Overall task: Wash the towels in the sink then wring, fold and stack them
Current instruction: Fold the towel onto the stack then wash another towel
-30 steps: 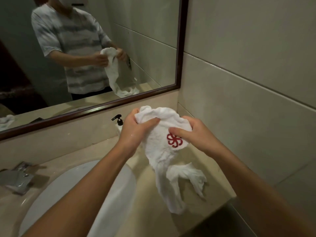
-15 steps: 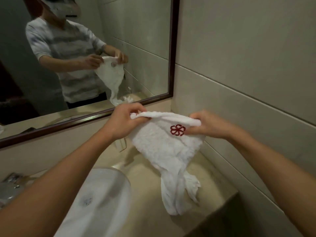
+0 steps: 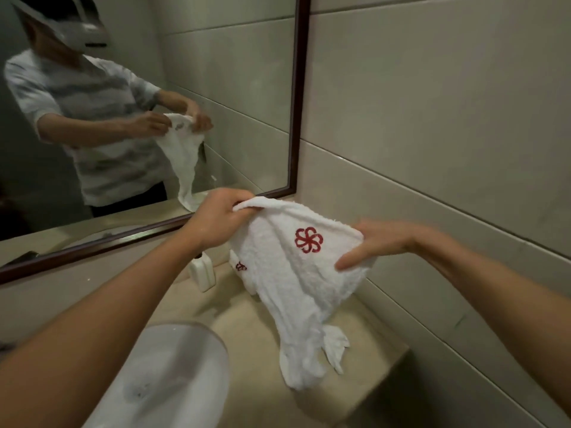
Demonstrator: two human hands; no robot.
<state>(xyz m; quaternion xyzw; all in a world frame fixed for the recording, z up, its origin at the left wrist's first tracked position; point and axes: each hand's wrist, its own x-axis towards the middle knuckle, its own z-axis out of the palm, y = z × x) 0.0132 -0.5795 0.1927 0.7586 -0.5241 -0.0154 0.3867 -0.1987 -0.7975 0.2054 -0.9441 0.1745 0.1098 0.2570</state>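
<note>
At the lower left, the white sink (image 3: 173, 375) sits in the beige bench (image 3: 253, 335), with a soap bottle (image 3: 202, 273) just behind it under the mirror (image 3: 296, 118). Above the bench, the left hand (image 3: 216, 222) pinches one top corner of the towel (image 3: 296, 282), fingers curled tight round the hem. A second ago the cloth was a bunched wad between both hands; now its top edge is drawn out wide, red flower logo (image 3: 308, 240) showing flat. Further right, the right hand (image 3: 380, 242) holds the other corner, fingers fairly straight with the cloth caught under the thumb. Wringing seems over, and folding looks to be starting; the twisted tail hangs low toward the bench.
</note>
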